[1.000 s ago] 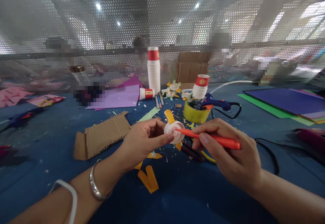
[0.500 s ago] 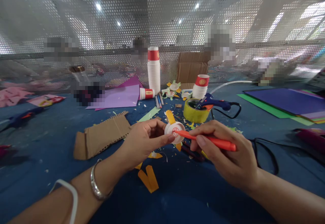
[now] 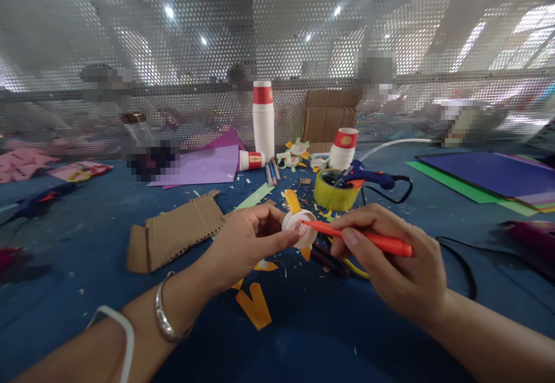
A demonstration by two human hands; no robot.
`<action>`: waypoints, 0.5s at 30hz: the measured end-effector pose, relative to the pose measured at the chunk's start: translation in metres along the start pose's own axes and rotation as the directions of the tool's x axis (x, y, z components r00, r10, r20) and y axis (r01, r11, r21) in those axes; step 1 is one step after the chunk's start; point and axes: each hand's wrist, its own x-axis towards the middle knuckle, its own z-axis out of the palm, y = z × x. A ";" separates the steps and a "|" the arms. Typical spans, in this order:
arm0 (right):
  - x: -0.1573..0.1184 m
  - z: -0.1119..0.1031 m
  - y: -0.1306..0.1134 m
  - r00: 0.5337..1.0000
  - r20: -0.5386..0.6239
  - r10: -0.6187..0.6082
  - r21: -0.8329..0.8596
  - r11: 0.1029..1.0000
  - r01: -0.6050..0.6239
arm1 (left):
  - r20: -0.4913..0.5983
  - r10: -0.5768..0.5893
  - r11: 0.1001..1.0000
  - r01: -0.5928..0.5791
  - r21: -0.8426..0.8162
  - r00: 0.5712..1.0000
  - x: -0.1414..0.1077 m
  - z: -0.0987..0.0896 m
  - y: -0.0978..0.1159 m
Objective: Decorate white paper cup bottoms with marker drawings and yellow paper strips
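Observation:
My left hand [image 3: 248, 234] pinches a small white paper-cup base [image 3: 307, 239] between thumb and fingers. Its hollow side faces me, with red strokes drawn inside, and orange paper strips [image 3: 292, 201] stick out above and below it. In my right hand [image 3: 396, 276] is a red-orange marker [image 3: 368, 237], gripped like a pen. The marker's tip is at the drawn strokes inside the cup base; whether it touches is too small to tell. Below my left hand, cut orange paper pieces [image 3: 255, 306] lie on the blue table.
Corrugated cardboard [image 3: 176, 229] lies left. Behind my hands are a tall paper-cup stack [image 3: 263, 122], a shorter stack [image 3: 343, 150], a yellow tape roll [image 3: 333, 195] with a blue glue gun [image 3: 368, 176] on it, and several markers [image 3: 271, 173]. Coloured sheets [image 3: 485, 175] lie right. Paper scraps surround my hands.
My right hand and the marker have shifted slightly right. More red strokes show inside the cup base, which my left hand holds nearly in the same place.

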 end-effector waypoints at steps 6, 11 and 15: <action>-0.001 0.000 0.002 1.000 0.009 -0.026 0.045 0.999 0.025 | 0.003 -0.011 0.997 0.011 -0.072 1.000 0.003 -0.002 -0.001; 0.001 0.000 0.004 0.995 0.049 -0.085 0.046 0.995 0.083 | 0.000 -0.001 0.999 0.001 -0.051 1.000 0.003 -0.003 -0.001; 0.004 0.000 0.002 0.993 0.063 -0.102 0.023 0.995 0.100 | 0.009 0.005 0.998 -0.004 -0.064 1.000 0.003 -0.002 -0.001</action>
